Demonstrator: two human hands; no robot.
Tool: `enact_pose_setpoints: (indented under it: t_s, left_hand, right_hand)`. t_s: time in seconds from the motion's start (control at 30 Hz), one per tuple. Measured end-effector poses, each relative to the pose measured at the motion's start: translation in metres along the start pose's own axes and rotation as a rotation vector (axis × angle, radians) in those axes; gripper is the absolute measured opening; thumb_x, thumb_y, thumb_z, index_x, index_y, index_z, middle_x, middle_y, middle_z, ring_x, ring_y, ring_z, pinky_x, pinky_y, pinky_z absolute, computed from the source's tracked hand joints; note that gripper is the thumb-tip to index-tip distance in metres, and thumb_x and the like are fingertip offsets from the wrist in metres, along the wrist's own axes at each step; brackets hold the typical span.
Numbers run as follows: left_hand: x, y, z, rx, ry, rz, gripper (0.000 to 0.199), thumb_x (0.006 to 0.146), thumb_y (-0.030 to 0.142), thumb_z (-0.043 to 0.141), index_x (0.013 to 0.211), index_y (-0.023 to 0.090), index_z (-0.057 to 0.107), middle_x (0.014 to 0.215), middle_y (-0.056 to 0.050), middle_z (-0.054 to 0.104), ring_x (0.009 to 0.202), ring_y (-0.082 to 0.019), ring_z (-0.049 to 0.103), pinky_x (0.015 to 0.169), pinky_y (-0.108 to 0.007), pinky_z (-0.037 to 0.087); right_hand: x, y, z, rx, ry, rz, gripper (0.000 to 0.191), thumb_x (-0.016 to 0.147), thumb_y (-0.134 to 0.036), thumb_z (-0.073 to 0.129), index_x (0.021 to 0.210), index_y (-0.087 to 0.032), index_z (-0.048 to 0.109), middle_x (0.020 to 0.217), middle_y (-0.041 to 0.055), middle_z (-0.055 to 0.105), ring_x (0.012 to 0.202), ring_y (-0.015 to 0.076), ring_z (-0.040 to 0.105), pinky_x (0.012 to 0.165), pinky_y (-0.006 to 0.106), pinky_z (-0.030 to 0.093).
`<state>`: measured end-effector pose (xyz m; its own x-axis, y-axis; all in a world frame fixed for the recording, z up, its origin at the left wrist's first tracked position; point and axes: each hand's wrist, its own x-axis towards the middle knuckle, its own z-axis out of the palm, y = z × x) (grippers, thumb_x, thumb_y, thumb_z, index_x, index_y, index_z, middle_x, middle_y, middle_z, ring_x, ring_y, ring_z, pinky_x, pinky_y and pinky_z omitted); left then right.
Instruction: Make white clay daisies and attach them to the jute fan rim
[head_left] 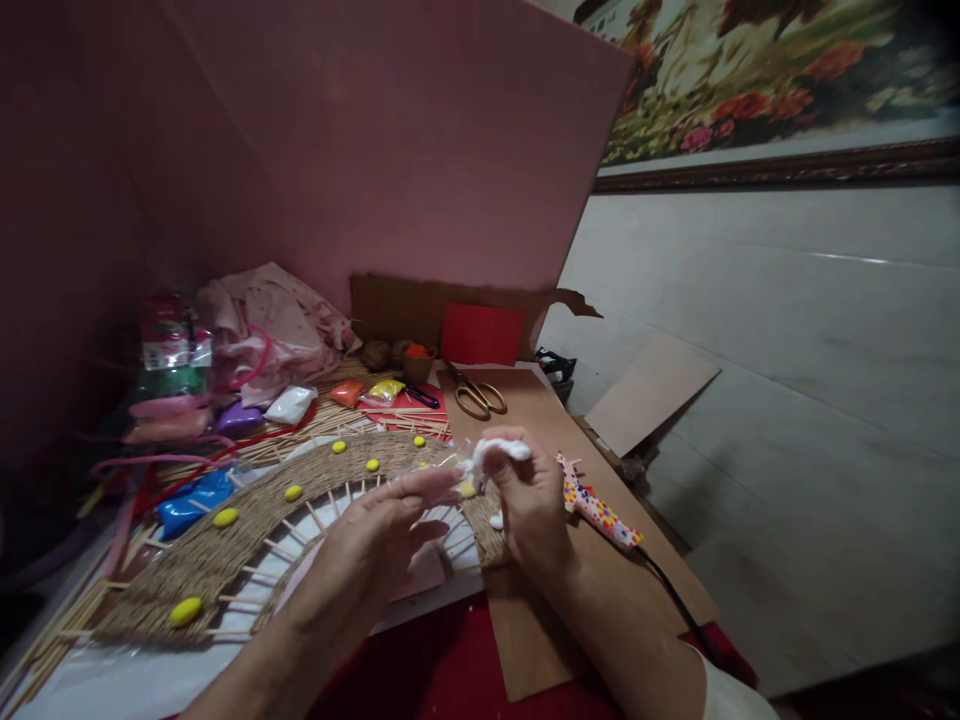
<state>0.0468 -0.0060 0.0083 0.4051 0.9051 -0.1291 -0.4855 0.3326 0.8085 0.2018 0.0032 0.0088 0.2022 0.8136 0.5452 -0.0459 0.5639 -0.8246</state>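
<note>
My right hand [529,510] pinches a soft white strand of modelling clay [514,449] between thumb and fingers. A clear plastic wrapper [439,462] stretches from the clay to the fingertips of my left hand [371,545], which are closed on it. Both hands are raised over a fan-shaped frame of woven twine [259,488] and thin wooden sticks. Yellow clay dots [226,517] sit spaced along the twine band. A small white clay piece [496,522] shows beside my right hand, and my hands hide part of the frame's right end.
Gold-handled scissors [480,398] lie on a brown board [600,590]. A patterned glue gun [600,508] with a black cord is at the right. Clay packets in blue [196,500], white [291,405] and yellow [384,391] lie at left and back, near bundled sticks.
</note>
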Motion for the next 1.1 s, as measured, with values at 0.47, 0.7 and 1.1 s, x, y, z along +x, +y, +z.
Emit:
enact_pose_setpoints:
  t_s: [0.47, 0.7, 1.1]
  left_hand:
    - [-0.004, 0.002, 0.007, -0.054, 0.09, -0.055, 0.016, 0.078, 0.028, 0.066, 0.08, 0.015, 0.076, 0.092, -0.007, 0.07, 0.092, -0.018, 0.057, 0.082, -0.027, 0.044]
    - [-0.003, -0.001, 0.006, -0.088, -0.045, -0.017, 0.019, 0.083, 0.026, 0.059, 0.084, 0.015, 0.075, 0.095, -0.007, 0.071, 0.095, -0.019, 0.056, 0.091, -0.029, 0.04]
    - [-0.004, 0.006, 0.007, -0.039, 0.03, -0.144, 0.029, 0.082, 0.039, 0.056, 0.096, 0.02, 0.074, 0.105, -0.005, 0.068, 0.094, -0.021, 0.054, 0.087, -0.032, 0.037]
  right_hand:
    - [-0.004, -0.006, 0.0, -0.069, -0.037, -0.029, 0.017, 0.084, -0.035, 0.06, 0.082, -0.018, 0.056, 0.074, -0.0001, 0.053, 0.064, 0.0109, 0.048, 0.057, 0.022, 0.041]
    - [-0.007, 0.001, 0.002, -0.22, -0.129, -0.084, 0.01, 0.084, -0.028, 0.06, 0.082, -0.018, 0.059, 0.077, 0.0016, 0.057, 0.07, 0.0135, 0.053, 0.062, 0.025, 0.044]
    - [-0.006, -0.004, 0.002, -0.243, -0.07, -0.106, 0.011, 0.083, -0.028, 0.061, 0.078, -0.019, 0.058, 0.077, 0.0019, 0.056, 0.07, 0.0144, 0.054, 0.062, 0.026, 0.044]
